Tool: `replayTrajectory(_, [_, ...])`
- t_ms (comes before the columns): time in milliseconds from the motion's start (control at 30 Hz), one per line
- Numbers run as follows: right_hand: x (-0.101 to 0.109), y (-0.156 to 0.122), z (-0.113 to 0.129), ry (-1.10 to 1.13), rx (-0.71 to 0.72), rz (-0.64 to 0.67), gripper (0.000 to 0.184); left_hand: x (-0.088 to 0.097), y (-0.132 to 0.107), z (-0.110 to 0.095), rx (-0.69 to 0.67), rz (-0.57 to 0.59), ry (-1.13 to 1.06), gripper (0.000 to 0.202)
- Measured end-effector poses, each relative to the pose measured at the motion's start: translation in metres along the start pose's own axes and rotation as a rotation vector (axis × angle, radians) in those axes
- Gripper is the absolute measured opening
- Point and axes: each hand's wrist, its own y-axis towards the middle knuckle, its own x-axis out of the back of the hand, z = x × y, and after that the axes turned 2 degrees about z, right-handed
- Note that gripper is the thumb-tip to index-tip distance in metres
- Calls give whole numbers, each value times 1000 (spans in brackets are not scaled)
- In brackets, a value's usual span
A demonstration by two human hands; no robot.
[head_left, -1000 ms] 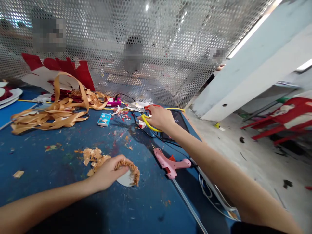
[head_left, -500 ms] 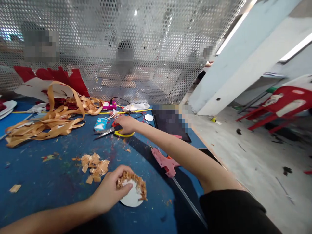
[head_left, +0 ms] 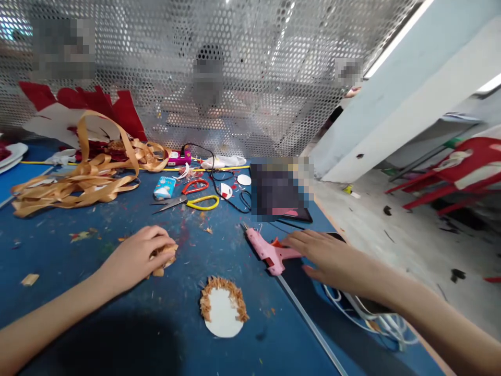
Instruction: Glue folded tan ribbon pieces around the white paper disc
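Note:
My left hand (head_left: 138, 255) lies curled over a small heap of tan ribbon scraps (head_left: 164, 257) on the blue table (head_left: 86, 313), fingers closed on the pieces. My right hand (head_left: 324, 257) reaches with fingers stretched out to the handle of a pink glue gun (head_left: 270, 253) and touches its rear end. A white paper disc edged with tan ribbon bits (head_left: 223, 312) lies free on the table between both hands. Scissors with a red and a yellow handle (head_left: 191, 197) rest further back.
A tangle of tan ribbon (head_left: 84, 175) and red and white paper cutouts (head_left: 78, 112) fill the back left. A small blue box (head_left: 164, 187), a pink power strip (head_left: 180, 156), black cables and a dark tablet (head_left: 279, 196) sit before the perforated metal screen (head_left: 235, 62). Red chairs (head_left: 465, 172) stand at right.
My right hand let go of the scissors and came back to the glue gun. My left hand released the ribbon-edged disc and moved left onto the scrap heap.

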Motion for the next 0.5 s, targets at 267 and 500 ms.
replayTrajectory(267, [-31,5,4,66,-72,-69,50,-5,4,7,40,-93,14,30])
replayTrajectory(500, [-32,-1,12,122,-143,-251,38,16,5,16,22,-411,30,34])
